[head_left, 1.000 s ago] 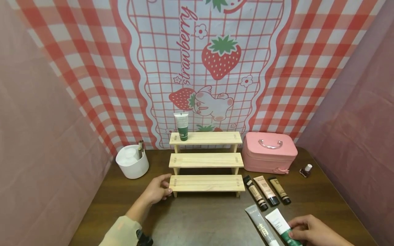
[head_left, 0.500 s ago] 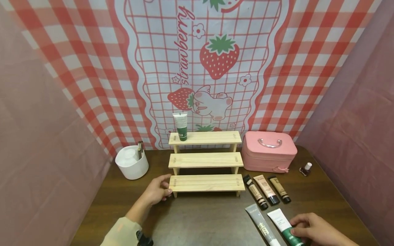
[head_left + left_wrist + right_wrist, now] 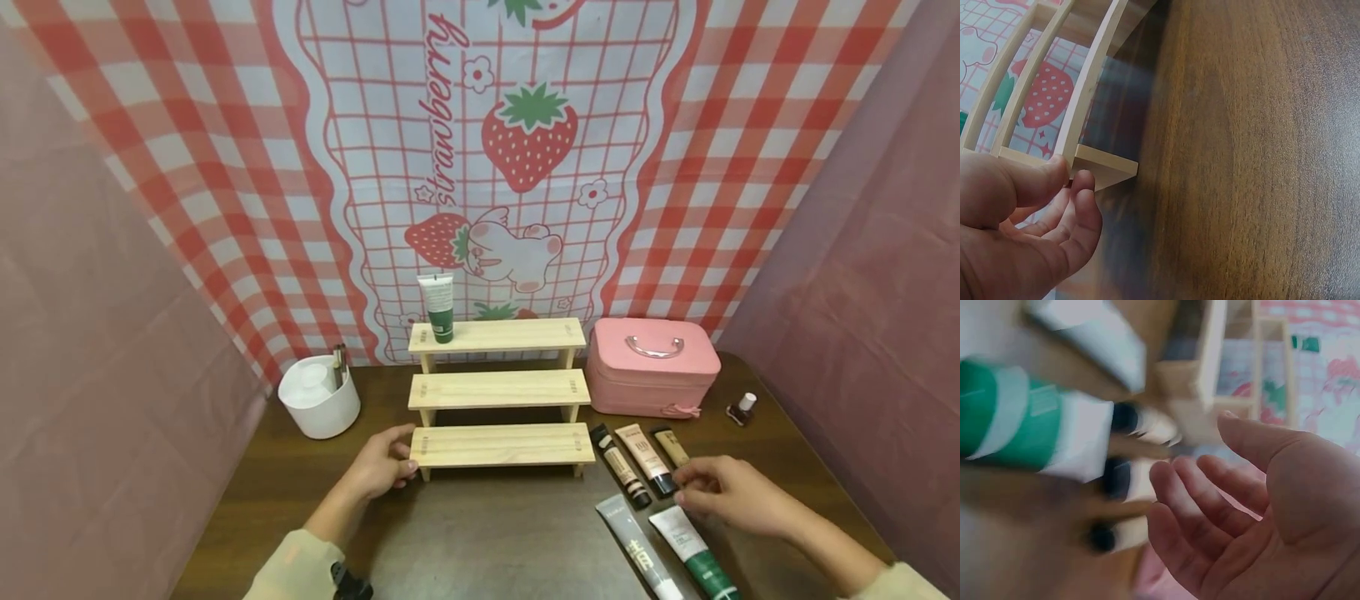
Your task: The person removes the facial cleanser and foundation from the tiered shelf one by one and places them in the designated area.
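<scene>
At the left end of the lowest step, my left hand point(image 3: 381, 462) pinches a three-tier wooden display rack point(image 3: 502, 446); in the left wrist view the thumb lies on the board's edge and the fingers curl beneath. My right hand point(image 3: 738, 497) hovers over the right side of the table, its fingers loosely bent and holding nothing in the right wrist view. Just below its fingertips lies a white-and-green tube point(image 3: 693, 550), beside a grey tube point(image 3: 639, 546). Farther back lie a BB cream tube point(image 3: 645, 461), a black-capped foundation tube point(image 3: 622, 469) and a tan tube point(image 3: 670, 446), partly covered by the hand.
Another white-and-green tube point(image 3: 439, 308) stands on the rack's top step. A pink case point(image 3: 652, 367) is right of the rack, with a small nail polish bottle point(image 3: 742, 410) beyond. A white round container point(image 3: 321, 408) holding slim sticks stands at the left. A checked strawberry cloth point(image 3: 525, 242) hangs behind.
My right hand has let go of the white-and-green tube on the table and moved up and away from it, toward the tan tube. The left hand stays on the rack.
</scene>
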Demonstrator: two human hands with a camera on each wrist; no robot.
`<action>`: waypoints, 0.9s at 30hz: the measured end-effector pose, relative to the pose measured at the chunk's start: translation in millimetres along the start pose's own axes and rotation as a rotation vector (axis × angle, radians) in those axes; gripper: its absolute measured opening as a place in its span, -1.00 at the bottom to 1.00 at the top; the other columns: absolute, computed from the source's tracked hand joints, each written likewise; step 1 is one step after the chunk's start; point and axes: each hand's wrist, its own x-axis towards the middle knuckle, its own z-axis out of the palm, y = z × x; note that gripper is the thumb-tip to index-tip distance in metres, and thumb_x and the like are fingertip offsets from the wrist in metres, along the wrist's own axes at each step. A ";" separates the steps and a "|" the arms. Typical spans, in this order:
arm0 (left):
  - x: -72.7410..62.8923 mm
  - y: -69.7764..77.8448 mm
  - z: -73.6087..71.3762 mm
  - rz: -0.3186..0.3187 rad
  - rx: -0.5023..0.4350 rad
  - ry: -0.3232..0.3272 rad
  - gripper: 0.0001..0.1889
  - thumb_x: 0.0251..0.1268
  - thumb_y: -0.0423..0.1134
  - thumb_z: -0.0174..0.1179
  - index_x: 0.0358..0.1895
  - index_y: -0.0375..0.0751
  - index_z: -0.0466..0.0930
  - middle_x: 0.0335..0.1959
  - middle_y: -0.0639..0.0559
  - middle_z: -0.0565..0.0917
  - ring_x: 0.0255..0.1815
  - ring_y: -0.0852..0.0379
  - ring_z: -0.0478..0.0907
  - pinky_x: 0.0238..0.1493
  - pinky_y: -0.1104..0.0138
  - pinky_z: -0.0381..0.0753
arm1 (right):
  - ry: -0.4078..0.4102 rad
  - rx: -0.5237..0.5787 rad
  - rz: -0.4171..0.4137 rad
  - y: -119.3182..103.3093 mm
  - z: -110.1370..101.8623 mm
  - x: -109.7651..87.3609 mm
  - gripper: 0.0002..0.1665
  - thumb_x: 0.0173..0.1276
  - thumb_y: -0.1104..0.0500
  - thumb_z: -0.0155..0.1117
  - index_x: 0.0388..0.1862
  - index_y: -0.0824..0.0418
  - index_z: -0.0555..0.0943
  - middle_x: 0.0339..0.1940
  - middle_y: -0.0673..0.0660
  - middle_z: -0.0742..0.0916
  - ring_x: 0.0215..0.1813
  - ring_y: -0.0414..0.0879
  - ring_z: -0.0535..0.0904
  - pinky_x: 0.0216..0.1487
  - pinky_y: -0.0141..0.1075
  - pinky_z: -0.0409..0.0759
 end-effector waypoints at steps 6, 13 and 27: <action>0.2 1.5 -0.6 -0.002 0.002 -0.003 -0.32 0.19 -0.67 0.25 0.44 -0.47 0.35 -0.25 -0.23 0.64 -0.41 0.06 0.64 -0.42 0.19 0.68 | 0.116 -0.114 -0.118 -54.0 -13.5 69.0 -0.74 0.36 0.09 0.44 -0.05 0.19 0.73 -0.32 -0.10 0.76 -0.30 -0.31 0.64 -0.30 -0.36 0.64; -0.8 1.2 -2.0 0.001 0.020 0.005 -0.33 0.18 -0.66 0.27 0.42 -0.44 0.39 -0.26 -0.21 0.65 -0.42 0.07 0.64 -0.46 0.19 0.64 | 0.115 -0.021 -0.138 -114.4 -14.4 162.1 -0.68 0.41 0.08 0.41 0.06 0.19 0.69 -0.24 0.02 0.76 -0.26 -0.13 0.69 -0.30 -0.26 0.68; 0.9 -0.9 -4.4 -0.004 0.044 -0.001 -0.33 0.20 -0.61 0.30 0.43 -0.40 0.40 -0.28 -0.17 0.64 -0.45 0.08 0.62 -0.54 0.22 0.56 | 0.213 0.112 -0.089 -191.7 20.4 267.6 -0.27 0.43 -0.07 0.38 0.46 0.17 0.40 0.30 0.21 0.62 0.21 0.06 0.64 0.03 -0.07 0.72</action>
